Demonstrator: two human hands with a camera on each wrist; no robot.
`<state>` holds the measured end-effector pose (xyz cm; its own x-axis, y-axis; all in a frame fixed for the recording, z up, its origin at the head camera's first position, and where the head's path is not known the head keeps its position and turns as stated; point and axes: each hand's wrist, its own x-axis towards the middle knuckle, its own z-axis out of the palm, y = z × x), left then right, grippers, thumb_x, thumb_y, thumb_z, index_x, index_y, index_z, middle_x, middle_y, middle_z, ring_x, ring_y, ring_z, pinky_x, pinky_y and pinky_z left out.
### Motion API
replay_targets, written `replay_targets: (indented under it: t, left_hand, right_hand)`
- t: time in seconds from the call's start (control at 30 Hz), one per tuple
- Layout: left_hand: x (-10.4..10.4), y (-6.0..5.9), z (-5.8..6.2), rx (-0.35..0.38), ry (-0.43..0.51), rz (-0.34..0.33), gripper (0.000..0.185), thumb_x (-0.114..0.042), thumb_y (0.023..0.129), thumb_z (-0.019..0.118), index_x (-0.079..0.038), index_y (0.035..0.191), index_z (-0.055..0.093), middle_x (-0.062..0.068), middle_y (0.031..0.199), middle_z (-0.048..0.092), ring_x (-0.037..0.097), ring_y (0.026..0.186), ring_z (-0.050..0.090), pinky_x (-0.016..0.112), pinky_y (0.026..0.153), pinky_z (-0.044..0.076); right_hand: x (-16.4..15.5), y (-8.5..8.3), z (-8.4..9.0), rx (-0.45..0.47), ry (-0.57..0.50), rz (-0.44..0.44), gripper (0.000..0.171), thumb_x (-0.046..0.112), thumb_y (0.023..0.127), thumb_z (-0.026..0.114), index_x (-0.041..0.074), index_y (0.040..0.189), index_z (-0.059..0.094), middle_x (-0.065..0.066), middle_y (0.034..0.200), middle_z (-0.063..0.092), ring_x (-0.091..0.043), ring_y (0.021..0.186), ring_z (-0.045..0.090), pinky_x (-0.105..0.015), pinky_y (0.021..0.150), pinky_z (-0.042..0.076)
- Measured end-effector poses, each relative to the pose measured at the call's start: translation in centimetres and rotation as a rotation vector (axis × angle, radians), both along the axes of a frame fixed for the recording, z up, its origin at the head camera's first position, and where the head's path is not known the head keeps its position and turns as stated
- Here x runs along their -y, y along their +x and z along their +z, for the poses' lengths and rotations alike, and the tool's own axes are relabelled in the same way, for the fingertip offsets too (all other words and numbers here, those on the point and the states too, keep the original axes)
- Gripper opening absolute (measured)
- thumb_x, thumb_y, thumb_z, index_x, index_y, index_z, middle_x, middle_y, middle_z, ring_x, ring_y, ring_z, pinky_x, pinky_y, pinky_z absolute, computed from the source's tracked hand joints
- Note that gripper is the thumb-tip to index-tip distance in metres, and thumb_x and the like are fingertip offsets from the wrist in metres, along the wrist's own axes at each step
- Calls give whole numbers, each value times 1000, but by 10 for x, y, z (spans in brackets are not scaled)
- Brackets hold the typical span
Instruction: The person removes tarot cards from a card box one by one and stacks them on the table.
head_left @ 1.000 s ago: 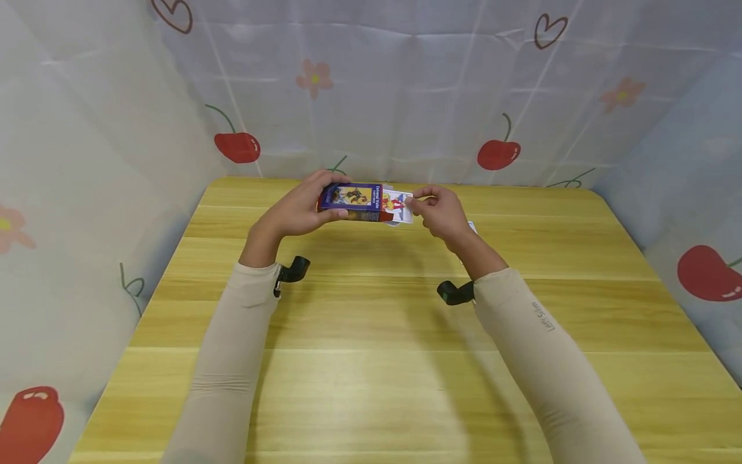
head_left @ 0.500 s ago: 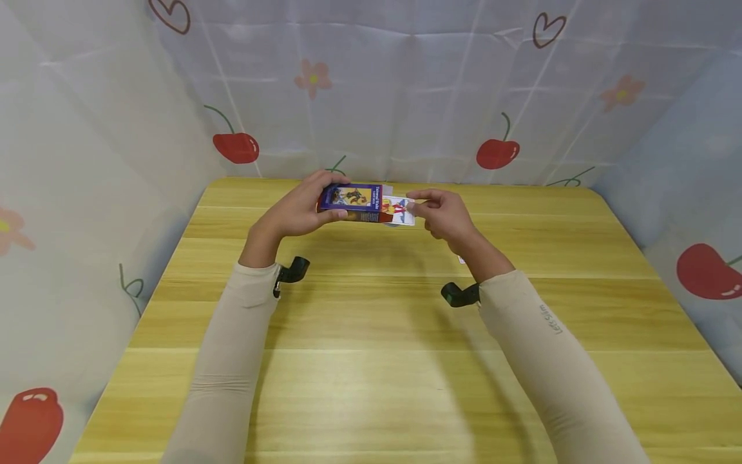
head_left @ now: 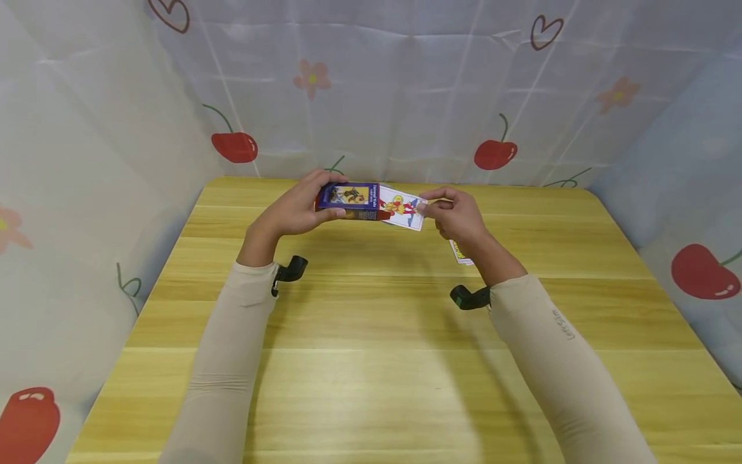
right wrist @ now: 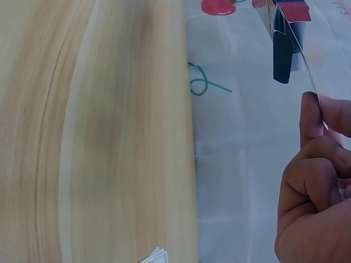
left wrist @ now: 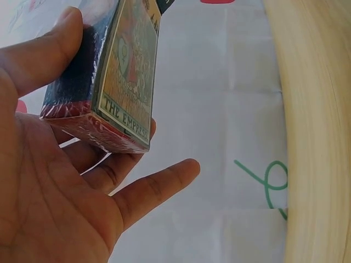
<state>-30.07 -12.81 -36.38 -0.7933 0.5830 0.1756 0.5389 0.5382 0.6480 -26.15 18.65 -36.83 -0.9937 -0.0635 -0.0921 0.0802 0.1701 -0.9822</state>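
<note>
My left hand (head_left: 295, 209) grips a blue and red tarot card box (head_left: 350, 195) above the far part of the table, its open end facing right. In the left wrist view the box (left wrist: 129, 66) shows a printed side reading "THE EMPRESS", with thumb and fingers on opposite sides. Between thumb and forefinger, my right hand (head_left: 455, 216) pinches the outer end of a tarot card (head_left: 401, 207) that sticks partly out of the box. Edge-on in the right wrist view, the card (right wrist: 304, 57) appears as a thin line beside an open box flap (right wrist: 282, 57).
Several loose cards (head_left: 462, 252) lie on the wooden table (head_left: 359, 374) under my right forearm, partly hidden by it. A patterned white curtain (head_left: 400, 96) hangs behind the far edge. Each wrist bears a black camera mount (head_left: 292, 269).
My right hand has moved right and slightly toward me, drawing the card farther out of the box. More of the loose cards shows beside the forearm. The left hand stays nearly still.
</note>
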Motion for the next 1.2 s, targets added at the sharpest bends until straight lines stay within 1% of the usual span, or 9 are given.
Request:
replay_targets:
  t: [0.17,0.3,0.43,0.57,0.7,0.8,1.0,1.1,1.2]
  left_hand:
    - [0,0,0,-2,10,-1,60,-31,92,70,-12,143,45,10,135,46,26,116,46,49,105,39]
    - [1,-1,-1,-9,9,-1,60,-32,92,70,-12,143,45,10,135,46,26,116,46,48,104,40]
    - [2,0,-2,-12,11,3,60,-32,92,70,-13,143,45,10,136,46,26,115,45,48,102,40]
    - [2,-1,-3,-14,18,1,59,-31,92,70,-13,142,45,9,136,46,26,115,45,47,102,41]
    - [3,-1,-4,-10,24,1,59,-31,92,70,-13,143,45,9,138,45,26,116,45,47,102,41]
    - [3,-1,-3,-6,21,4,60,-31,92,70,-13,143,44,10,139,45,27,117,45,48,102,41]
    - [5,-1,-1,-14,14,1,61,-32,92,70,-13,143,44,12,141,44,28,118,44,49,102,40]
    - [5,-2,-2,-23,9,-3,61,-31,92,70,-11,143,44,12,141,44,28,118,44,49,103,40]
    - [6,-3,-3,-32,6,-2,61,-31,92,71,-10,143,44,13,140,45,28,117,45,49,103,40]
  right_hand:
    - [-7,4,-2,7,-45,-37,20,14,93,67,10,113,62,5,74,68,-10,43,24,-26,43,19]
    - [-14,7,-5,30,-56,-75,14,15,94,66,13,107,61,5,80,70,-10,44,27,-24,42,21]
    - [-20,10,-9,55,-104,-105,10,15,95,65,14,103,59,2,80,70,-8,43,29,-22,42,22]
    - [-24,14,-15,61,-174,-129,9,13,95,64,12,101,56,3,79,69,-6,42,26,-21,42,22]
    - [-29,19,-21,64,-189,-181,11,14,97,62,13,102,53,5,76,66,-6,41,24,-21,42,22]
    - [-36,24,-28,86,-161,-269,12,16,97,62,14,103,52,7,74,66,-5,41,25,-21,43,23]
    - [-54,33,-43,152,-96,-459,14,20,97,62,16,104,51,3,79,64,-5,43,28,-23,45,25]
    - [-60,33,-51,175,-80,-535,14,19,96,62,15,103,51,-2,86,63,-5,42,28,-23,45,26]
    - [-64,31,-60,191,3,-585,14,19,96,61,13,106,53,-6,98,59,-5,44,31,-22,45,29]
